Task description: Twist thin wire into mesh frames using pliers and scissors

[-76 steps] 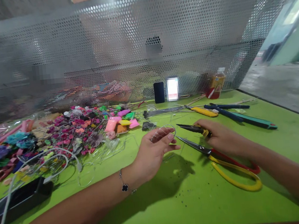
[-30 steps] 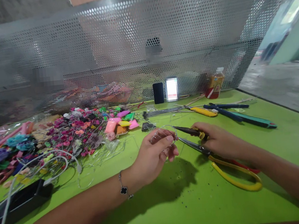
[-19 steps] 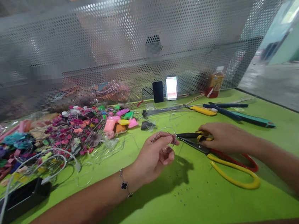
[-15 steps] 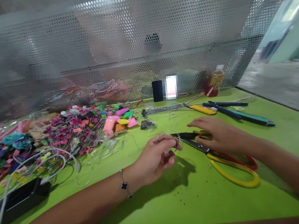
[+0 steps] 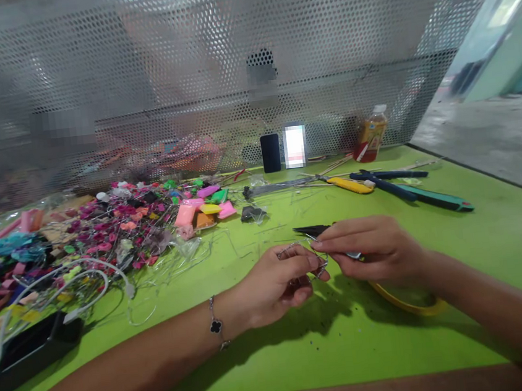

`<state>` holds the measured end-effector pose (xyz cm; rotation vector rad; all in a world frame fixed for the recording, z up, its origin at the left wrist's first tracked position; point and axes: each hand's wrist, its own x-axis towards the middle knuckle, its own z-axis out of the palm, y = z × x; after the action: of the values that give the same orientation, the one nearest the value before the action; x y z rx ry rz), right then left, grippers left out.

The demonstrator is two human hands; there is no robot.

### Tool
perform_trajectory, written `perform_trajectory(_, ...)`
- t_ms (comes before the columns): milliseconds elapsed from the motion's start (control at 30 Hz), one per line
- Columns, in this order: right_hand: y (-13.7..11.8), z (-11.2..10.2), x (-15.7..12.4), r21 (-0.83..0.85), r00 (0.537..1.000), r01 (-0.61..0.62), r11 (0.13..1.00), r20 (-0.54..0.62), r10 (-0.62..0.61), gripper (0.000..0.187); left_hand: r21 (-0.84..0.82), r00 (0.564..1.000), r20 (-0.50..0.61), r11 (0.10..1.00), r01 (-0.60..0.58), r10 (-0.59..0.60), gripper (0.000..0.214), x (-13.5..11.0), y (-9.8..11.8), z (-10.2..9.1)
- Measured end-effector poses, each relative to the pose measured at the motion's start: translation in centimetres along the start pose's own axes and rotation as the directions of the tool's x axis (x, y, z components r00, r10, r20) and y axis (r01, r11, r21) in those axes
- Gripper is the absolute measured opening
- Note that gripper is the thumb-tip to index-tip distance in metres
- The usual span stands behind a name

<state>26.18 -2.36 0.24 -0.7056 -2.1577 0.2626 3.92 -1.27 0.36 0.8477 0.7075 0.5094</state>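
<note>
My left hand [image 5: 277, 281] is closed, pinching a thin coiled wire loop [image 5: 301, 257] just above the green table [image 5: 305, 352]. My right hand [image 5: 373, 247] meets it from the right, thumb and forefinger pinched at the same wire. Small black-tipped pliers [image 5: 312, 230] lie on the table just behind my right fingers. Under my right hand lie scissors with yellow handles [image 5: 407, 306], mostly hidden.
A heap of small coloured flowers on wires [image 5: 119, 226] and clay blocks [image 5: 197, 211] fills the left. A white cable [image 5: 88, 282] and black box [image 5: 21, 354] lie front left. Pliers and cutters [image 5: 381, 181], two phones [image 5: 282, 150] and a bottle [image 5: 369, 134] stand before the perforated metal screen [image 5: 210, 70].
My right hand laid the pliers down on the table and moved left, pinching the wire held by my left hand. My left hand dropped slightly lower.
</note>
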Motion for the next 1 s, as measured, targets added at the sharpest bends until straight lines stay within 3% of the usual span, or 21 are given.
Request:
perform_trajectory(100,0.0,0.1,0.1,-0.028,0.997,0.068,0.997,-0.026,-0.068,0.031,-0.022,1.000,0.010,1.000,-0.004,0.005,0.030,0.0,0.0,0.0)
perform_trajectory(400,-0.7,0.8,-0.1,-0.079,0.997,-0.032,0.996,-0.071,0.026,0.029,-0.033,1.000,-0.006,0.999,-0.017,0.017,0.035,0.0,-0.3,0.1)
perform_trajectory(667,-1.0,1.0,-0.1,-0.097,0.994,0.041,0.994,-0.094,-0.050,0.026,-0.057,1.000,0.019,0.998,-0.003,0.004,0.029,0.1,-0.4,0.1)
perform_trajectory(1000,-0.6,0.3,-0.2,-0.127,0.991,0.134,0.983,0.008,-0.134,0.024,-0.048,0.996,0.067,0.997,0.055,-0.051,0.034,0.3,-0.6,-0.6)
